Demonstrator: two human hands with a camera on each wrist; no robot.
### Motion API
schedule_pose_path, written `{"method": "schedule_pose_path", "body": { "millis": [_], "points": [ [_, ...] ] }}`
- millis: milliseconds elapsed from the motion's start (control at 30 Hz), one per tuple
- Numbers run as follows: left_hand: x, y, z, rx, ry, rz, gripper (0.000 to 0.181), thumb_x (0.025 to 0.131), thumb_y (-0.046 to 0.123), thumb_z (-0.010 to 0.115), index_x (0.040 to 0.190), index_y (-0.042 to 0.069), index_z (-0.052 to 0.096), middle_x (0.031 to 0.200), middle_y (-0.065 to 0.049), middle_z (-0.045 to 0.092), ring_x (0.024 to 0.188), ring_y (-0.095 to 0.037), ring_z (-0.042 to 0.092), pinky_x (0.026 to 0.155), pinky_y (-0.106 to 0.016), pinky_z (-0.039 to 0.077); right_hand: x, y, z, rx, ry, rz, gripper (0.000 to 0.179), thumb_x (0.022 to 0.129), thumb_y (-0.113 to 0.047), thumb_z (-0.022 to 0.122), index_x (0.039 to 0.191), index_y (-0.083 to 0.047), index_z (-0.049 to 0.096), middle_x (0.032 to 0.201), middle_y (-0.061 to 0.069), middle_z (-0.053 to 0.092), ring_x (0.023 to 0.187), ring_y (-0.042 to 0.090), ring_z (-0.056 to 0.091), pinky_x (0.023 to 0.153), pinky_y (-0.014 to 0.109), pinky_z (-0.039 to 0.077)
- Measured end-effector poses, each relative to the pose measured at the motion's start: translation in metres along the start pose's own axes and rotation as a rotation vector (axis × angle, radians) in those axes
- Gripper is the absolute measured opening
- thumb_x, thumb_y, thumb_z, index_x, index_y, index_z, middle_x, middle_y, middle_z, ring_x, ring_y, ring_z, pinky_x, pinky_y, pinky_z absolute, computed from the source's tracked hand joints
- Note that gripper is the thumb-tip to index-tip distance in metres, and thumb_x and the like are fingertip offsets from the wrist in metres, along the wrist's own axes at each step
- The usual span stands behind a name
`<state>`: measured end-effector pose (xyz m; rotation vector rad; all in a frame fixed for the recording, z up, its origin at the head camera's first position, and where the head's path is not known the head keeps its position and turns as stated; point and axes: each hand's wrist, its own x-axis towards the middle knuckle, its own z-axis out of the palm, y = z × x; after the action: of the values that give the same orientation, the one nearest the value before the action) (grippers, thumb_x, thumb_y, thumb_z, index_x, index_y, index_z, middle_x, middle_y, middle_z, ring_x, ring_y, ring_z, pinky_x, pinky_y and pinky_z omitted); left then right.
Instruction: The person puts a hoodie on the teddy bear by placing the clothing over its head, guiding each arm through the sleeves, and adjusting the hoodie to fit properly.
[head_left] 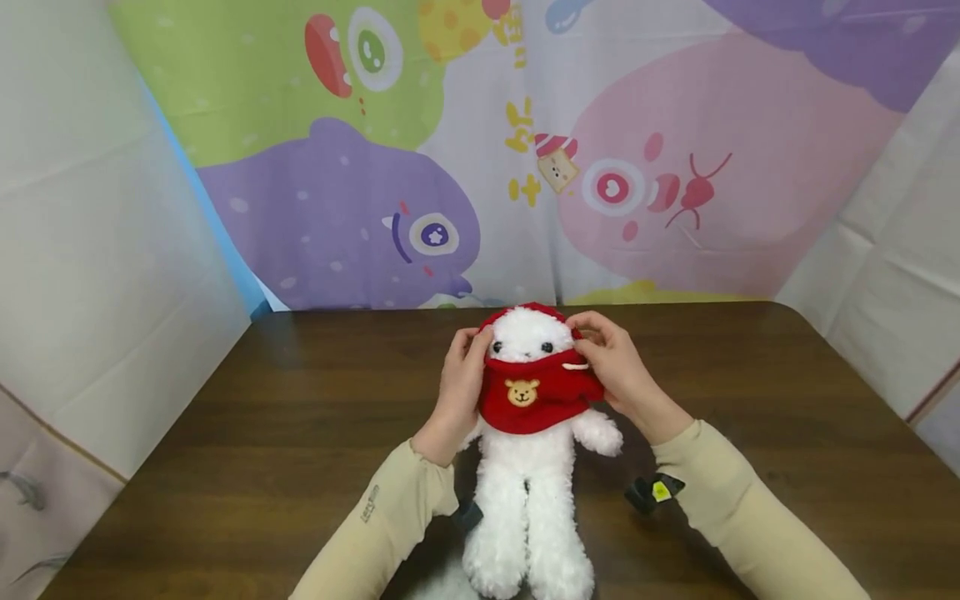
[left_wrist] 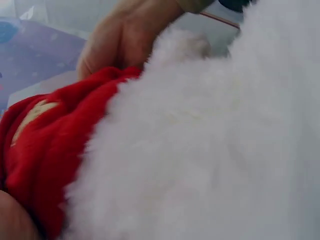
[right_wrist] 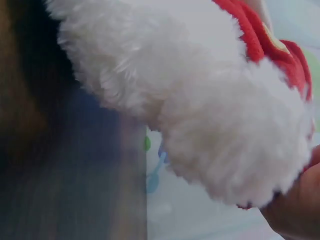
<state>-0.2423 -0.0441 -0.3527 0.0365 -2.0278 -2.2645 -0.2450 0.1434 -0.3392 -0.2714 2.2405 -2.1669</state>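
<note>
A white fluffy plush toy [head_left: 525, 462] lies on its back with its legs toward me. Around its head and neck sits a red hooded garment [head_left: 547, 387] with a bear face patch [head_left: 522, 392], covering it from below the eyes to the chest. My left hand [head_left: 459, 387] grips the hood's edge at the left of the head, thumb in front. On the opposite side, my right hand [head_left: 618, 362] pinches the red cloth near a short white cord [head_left: 576, 366]. White fur [right_wrist: 235, 135] fills much of the right wrist view, hiding most fingers there.
A dark wooden table [head_left: 322, 417] bears the toy. Behind its far edge hangs a cartoon-printed cloth [head_left: 517, 250], with pale sheets on both sides. Grey-white fluff [head_left: 446, 581] shows at the near edge, left of the toy's feet.
</note>
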Motion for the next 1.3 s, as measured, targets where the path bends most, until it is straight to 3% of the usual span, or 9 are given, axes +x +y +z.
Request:
{"method": "schedule_pose_path", "body": {
  "millis": [100,200,300,500,633,800,967,1167,1300],
  "points": [
    [0.0,0.0,-0.001,0.068,0.121,0.013,0.025,0.09,0.033,0.048,0.087,0.01,0.058,0.082,-0.003,0.058,0.077,-0.016,0.053,0.068,-0.027,0.045,-0.004,0.0,0.005,-0.06,-0.029,-0.024,0.034,0.093,-0.003,0.042,0.125,-0.003,0.051,0.114,0.018,0.054,0.087,0.01,0.059,0.072,0.028,0.053],
    [0.0,0.0,-0.002,0.109,0.222,0.05,0.029,0.089,0.029,0.047,0.072,0.01,0.058,0.065,0.0,0.054,0.067,-0.015,0.051,0.061,-0.026,0.042,-0.005,0.0,0.009,-0.07,-0.071,0.001,0.038,0.093,-0.004,0.041,0.131,0.001,0.045,0.122,0.022,0.053,0.087,0.008,0.06,0.075,0.028,0.053],
    [0.0,-0.001,-0.001,0.02,0.247,0.056,0.033,0.088,0.027,0.049,0.061,0.01,0.055,0.056,0.001,0.052,0.062,-0.014,0.05,0.058,-0.026,0.043,-0.003,0.002,0.007,-0.028,-0.086,0.064,0.04,0.092,-0.005,0.041,0.131,0.001,0.045,0.113,0.014,0.059,0.08,0.006,0.059,0.071,0.025,0.053],
    [0.002,-0.002,0.0,-0.346,0.147,-0.006,0.025,0.089,0.019,0.053,0.067,0.009,0.063,0.069,-0.001,0.062,0.069,-0.015,0.058,0.066,-0.027,0.049,0.004,0.005,0.002,0.073,-0.15,0.139,0.042,0.092,-0.007,0.043,0.133,0.003,0.041,0.097,-0.003,0.063,0.078,0.005,0.059,0.071,0.022,0.052],
    [0.004,-0.004,0.001,-0.483,0.075,-0.031,0.023,0.089,0.014,0.052,0.072,0.01,0.066,0.073,-0.001,0.064,0.071,-0.013,0.06,0.067,-0.026,0.05,0.003,0.005,-0.002,0.069,-0.25,0.119,0.043,0.092,-0.004,0.04,0.134,0.004,0.037,0.101,-0.001,0.06,0.078,0.006,0.058,0.073,0.023,0.051],
    [0.004,-0.003,0.001,-0.516,0.023,0.017,0.024,0.091,0.013,0.05,0.072,0.011,0.065,0.074,0.0,0.063,0.072,-0.012,0.06,0.069,-0.024,0.05,0.003,0.005,-0.008,0.228,-0.331,0.098,0.041,0.093,-0.003,0.04,0.131,0.011,0.033,0.099,-0.002,0.062,0.086,0.007,0.061,0.077,0.025,0.051],
    [0.005,-0.004,0.002,-0.567,-0.012,0.001,0.027,0.091,0.009,0.046,0.072,0.012,0.064,0.072,0.001,0.062,0.071,-0.011,0.058,0.069,-0.022,0.05,0.001,0.012,-0.011,0.39,-0.322,0.156,0.024,0.095,-0.004,0.037,0.113,-0.004,0.053,0.095,-0.001,0.065,0.084,0.007,0.061,0.077,0.024,0.051],
    [0.01,-0.005,0.0,-0.581,-0.072,-0.022,0.026,0.092,0.004,0.042,0.078,0.011,0.063,0.077,0.001,0.062,0.074,-0.01,0.057,0.07,-0.02,0.048,-0.001,0.012,-0.012,0.4,-0.417,0.041,0.033,0.093,-0.005,0.03,0.107,-0.014,0.059,0.102,-0.002,0.063,0.095,0.01,0.057,0.084,0.026,0.048],
    [0.01,-0.005,-0.004,-0.55,-0.162,-0.008,0.027,0.088,-0.006,0.036,0.102,0.001,0.058,0.091,0.001,0.061,0.084,-0.009,0.056,0.075,-0.019,0.047,-0.003,0.01,-0.013,0.34,-0.411,0.045,0.028,0.09,-0.008,0.039,0.114,-0.013,0.054,0.103,-0.001,0.062,0.094,0.012,0.058,0.082,0.028,0.049]
  ]
}}
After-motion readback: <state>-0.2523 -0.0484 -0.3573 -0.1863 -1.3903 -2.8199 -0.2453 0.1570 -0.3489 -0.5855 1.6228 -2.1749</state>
